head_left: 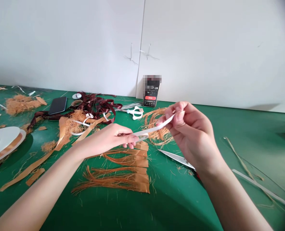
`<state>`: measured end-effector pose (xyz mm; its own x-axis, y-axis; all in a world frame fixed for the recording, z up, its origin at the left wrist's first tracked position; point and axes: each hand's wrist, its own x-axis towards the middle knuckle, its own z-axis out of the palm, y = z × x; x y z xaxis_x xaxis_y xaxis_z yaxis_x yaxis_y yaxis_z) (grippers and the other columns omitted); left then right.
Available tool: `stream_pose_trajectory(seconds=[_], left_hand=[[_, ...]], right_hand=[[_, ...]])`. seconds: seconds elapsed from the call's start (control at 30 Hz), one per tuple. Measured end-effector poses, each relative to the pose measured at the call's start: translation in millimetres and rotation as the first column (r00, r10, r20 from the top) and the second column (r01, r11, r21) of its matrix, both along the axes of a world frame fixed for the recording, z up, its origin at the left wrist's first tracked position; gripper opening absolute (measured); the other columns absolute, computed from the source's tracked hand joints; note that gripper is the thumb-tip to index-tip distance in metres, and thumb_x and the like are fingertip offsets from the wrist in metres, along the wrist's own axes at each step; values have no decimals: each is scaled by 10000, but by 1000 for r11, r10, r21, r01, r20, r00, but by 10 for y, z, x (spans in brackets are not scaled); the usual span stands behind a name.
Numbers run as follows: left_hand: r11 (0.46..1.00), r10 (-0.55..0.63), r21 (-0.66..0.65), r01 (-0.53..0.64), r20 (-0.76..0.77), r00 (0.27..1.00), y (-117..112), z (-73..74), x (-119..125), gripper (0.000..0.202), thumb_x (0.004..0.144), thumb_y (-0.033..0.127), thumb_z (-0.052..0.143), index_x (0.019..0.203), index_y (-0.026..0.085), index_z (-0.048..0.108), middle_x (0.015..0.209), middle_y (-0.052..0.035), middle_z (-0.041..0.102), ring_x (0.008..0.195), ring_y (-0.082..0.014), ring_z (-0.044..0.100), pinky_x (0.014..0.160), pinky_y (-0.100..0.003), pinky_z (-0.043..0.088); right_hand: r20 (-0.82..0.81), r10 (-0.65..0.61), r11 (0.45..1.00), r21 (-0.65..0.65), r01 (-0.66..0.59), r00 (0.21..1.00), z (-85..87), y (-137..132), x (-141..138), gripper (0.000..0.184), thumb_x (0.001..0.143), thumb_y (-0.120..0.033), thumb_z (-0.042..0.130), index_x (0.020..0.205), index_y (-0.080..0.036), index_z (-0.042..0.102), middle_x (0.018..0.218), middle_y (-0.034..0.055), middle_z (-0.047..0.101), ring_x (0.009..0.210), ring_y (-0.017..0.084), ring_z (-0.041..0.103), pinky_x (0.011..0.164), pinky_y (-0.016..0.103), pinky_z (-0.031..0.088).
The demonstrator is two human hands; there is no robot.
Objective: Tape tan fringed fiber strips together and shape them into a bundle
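A narrow white tape-like strip (150,130) stretches between my two hands above the table. At its left end, my left hand (118,136) pinches it, and a small pale loop hangs by the fingertips. My right hand (189,126) grips the other end between thumb and fingers, higher up. Below lie several frayed orange-brown ribbon pieces (142,178), their fringes pointing left. Scissors (177,158) rest under my right hand, which hides their handles. Behind the hands is a bundle of loose orange-brown threads (154,117).
White-handled scissors (135,113), tangled dark brown ribbon (96,107) and a dark phone (57,105) lie farther back. Another phone (151,91) stands against the white wall. A ribbon spool (6,138) sits at left, near tan ribbon scraps (31,166). A white strip (263,186) lies at right.
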<state>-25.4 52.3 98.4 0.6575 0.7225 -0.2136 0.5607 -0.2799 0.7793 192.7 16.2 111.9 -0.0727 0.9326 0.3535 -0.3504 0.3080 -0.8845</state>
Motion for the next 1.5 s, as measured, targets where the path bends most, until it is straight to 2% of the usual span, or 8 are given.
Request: stream_pose_trajectory(seconds=[0.17, 0.37, 0.5, 0.57, 0.7, 0.87, 1.07, 1.5], left_hand=[[999, 46, -23, -48, -75, 996, -10, 92, -77, 421, 872, 579, 494, 858, 228, 727, 721, -6, 712, 630, -132, 602, 530, -203, 402], [994, 70, -70, -80, -135, 988, -57, 177, -113, 448, 845, 609, 517, 862, 223, 745, 620, -6, 682, 451, -86, 457, 417, -202, 319], [998, 54, -12, -58, -203, 978, -55, 169, -119, 478, 838, 623, 512, 727, 217, 737, 617, -4, 644, 459, -83, 409, 429, -226, 270], [999, 40, 37, -32, -244, 969, -54, 154, -116, 473, 841, 616, 510, 696, 222, 728, 584, 10, 591, 451, -84, 359, 435, -241, 232], [998, 11, 68, 9, -279, 960, -63, 110, -94, 454, 855, 602, 488, 740, 228, 718, 572, 24, 536, 460, -93, 357, 452, -240, 235], [999, 15, 51, -3, -224, 975, -76, 94, -65, 439, 873, 579, 472, 791, 221, 714, 606, 17, 527, 466, -94, 330, 452, -237, 228], [998, 56, 36, -50, -190, 980, -77, 115, -68, 432, 877, 574, 475, 817, 223, 720, 531, 42, 314, 442, -91, 218, 430, -251, 152], [996, 85, 7, -85, -81, 993, -142, 182, 66, 436, 928, 498, 409, 857, 220, 738, 595, 17, 428, 524, -112, 342, 485, -240, 246]], right_hand=[[35, -149, 987, -50, 151, 988, 42, 28, 17, 142, 818, -145, 607, 735, -215, 515, 692, -39, 528, 615, 81, 594, 608, 215, 514], [432, -361, 866, -174, 469, 827, -59, 99, 46, 308, 751, -425, 696, 855, -216, 496, 817, 42, 624, 621, 161, 629, 640, 366, 544], [777, -469, 759, 110, 642, 421, -169, 131, 66, 396, 762, -529, 636, 936, -197, 511, 1053, 171, 618, 923, 321, 615, 830, 566, 462], [836, -485, 775, 274, 569, 258, -194, 127, 53, 363, 807, -503, 601, 951, -172, 563, 1109, 193, 610, 1100, 363, 533, 937, 595, 385], [866, -268, 963, 229, 142, 422, -185, 63, -28, 375, 925, -442, 476, 1152, -171, 600, 1297, 145, 572, 1231, 271, 505, 1014, 466, 408], [876, -22, 950, 169, -262, 482, -201, -6, -101, 281, 937, -269, 509, 1188, -236, 633, 1271, 73, 626, 1292, 202, 484, 998, 354, 462], [814, -83, 961, 219, -170, 575, -210, 15, -77, 213, 913, -231, 549, 1024, -248, 730, 1105, 42, 711, 1020, 187, 658, 827, 306, 539], [731, -76, 978, 187, -92, 678, -182, 4, -122, 116, 844, -190, 631, 757, -194, 708, 922, 36, 678, 790, 136, 627, 665, 279, 503]])
